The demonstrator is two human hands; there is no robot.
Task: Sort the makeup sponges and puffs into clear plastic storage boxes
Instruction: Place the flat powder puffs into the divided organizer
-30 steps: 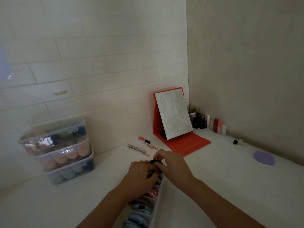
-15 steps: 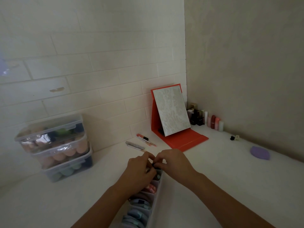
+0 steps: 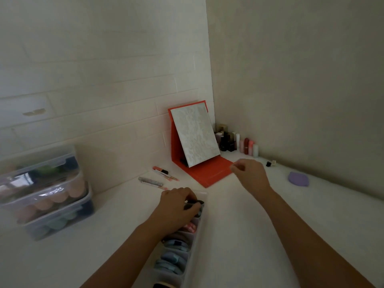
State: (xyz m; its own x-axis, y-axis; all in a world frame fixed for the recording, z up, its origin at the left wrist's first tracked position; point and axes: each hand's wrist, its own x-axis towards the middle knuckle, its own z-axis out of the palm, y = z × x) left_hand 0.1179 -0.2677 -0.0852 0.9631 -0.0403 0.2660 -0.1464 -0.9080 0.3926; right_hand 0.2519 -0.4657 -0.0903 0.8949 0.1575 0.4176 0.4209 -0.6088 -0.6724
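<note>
We are pinching a dark round puff [image 3: 195, 203] in our left hand [image 3: 176, 206] over the long clear plastic box [image 3: 194, 245], right hand [image 3: 250, 176] hovering slack, empty.

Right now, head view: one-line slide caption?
Left hand grips a dark puff at the divided organizer; right hand hovers near the red mirror stand.

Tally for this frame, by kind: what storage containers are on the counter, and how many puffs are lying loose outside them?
Clear lidded boxes, stacked by the wall: 3
Long divided organizer, open, with puffs in it: 1
Loose purple puff on the counter: 1
Total: 5
</note>
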